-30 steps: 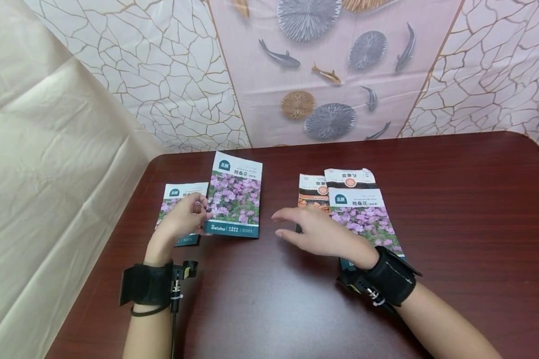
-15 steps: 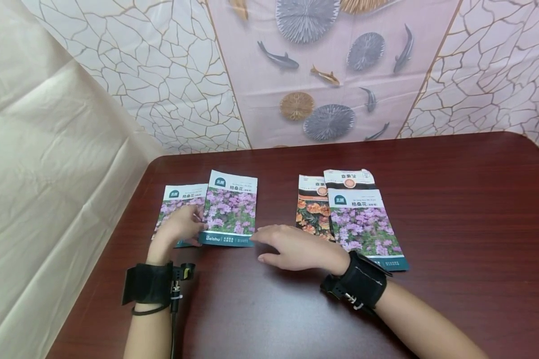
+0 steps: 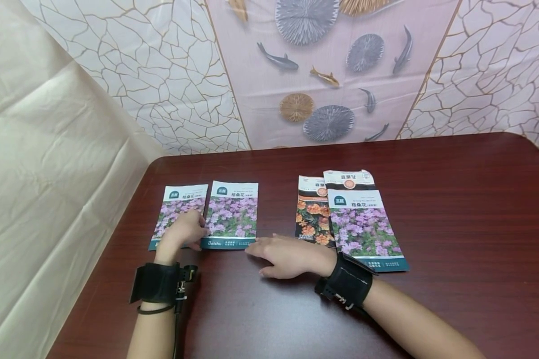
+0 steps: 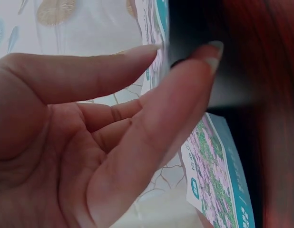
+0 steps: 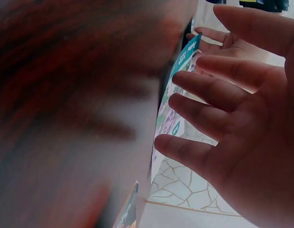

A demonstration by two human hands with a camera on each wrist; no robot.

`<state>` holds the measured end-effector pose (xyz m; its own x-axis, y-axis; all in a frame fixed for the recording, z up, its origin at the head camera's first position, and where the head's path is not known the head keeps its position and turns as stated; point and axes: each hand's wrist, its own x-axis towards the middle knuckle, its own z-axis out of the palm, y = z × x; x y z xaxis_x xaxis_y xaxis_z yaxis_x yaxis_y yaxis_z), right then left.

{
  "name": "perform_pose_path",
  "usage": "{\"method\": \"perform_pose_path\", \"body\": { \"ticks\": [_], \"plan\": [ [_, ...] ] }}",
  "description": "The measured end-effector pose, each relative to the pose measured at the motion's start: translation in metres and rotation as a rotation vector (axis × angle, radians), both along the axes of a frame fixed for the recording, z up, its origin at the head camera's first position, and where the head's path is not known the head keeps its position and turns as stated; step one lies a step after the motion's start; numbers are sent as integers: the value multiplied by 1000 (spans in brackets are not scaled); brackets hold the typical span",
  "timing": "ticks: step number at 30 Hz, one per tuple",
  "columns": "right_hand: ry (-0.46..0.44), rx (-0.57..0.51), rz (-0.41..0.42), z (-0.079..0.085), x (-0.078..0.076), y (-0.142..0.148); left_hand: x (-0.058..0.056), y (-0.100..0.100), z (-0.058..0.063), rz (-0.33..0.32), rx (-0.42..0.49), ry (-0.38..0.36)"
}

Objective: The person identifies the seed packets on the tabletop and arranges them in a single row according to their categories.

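Observation:
Two purple-flowered seed packets lie side by side at the table's left. My left hand (image 3: pixel 185 230) pinches the lower left edge of the inner seed packet (image 3: pixel 231 214); in the left wrist view its thumb is on the printed face and the fingers are on the other side. The outer seed packet (image 3: pixel 181 207) is partly covered by that hand. With straight, spread fingers, my right hand (image 3: pixel 292 257) is at the inner packet's lower right corner; whether it touches is hard to tell. In the right wrist view its fingers (image 5: pixel 204 90) overlap the packet.
On the right, another purple-flowered packet (image 3: pixel 364 229) overlaps an orange-flowered packet (image 3: pixel 312 214) and a white-topped packet (image 3: pixel 349 179). All are on the dark red table (image 3: pixel 467 224). A patterned cloth (image 3: pixel 332 85) hangs behind, with a pale sheet (image 3: pixel 63 164) at left.
The inner packet has come down and nearer to me, beside the outer one, with my left hand at its edge. My right hand has moved left and towards me, to that packet's corner.

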<state>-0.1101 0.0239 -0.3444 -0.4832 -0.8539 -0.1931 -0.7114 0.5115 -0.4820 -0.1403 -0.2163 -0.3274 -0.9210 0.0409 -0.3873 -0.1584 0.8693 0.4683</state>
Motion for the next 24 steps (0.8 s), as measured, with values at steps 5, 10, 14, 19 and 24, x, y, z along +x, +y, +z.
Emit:
{"method": "perform_pose_path", "body": {
  "ticks": [5,10,14,19,24],
  "plan": [
    [-22,23,1,-1,1,0,2,3,1,-3,-31,13],
    [-24,19,7,-2,1,1,3,6,4,8,-86,31],
    [-24,16,14,-2,1,2,4,9,8,-19,-167,96],
    [-28,14,19,-2,0,2,4,20,7,-188,-183,143],
    [-23,21,20,-4,-1,2,5,28,0,-405,-159,68]
  ]
}}
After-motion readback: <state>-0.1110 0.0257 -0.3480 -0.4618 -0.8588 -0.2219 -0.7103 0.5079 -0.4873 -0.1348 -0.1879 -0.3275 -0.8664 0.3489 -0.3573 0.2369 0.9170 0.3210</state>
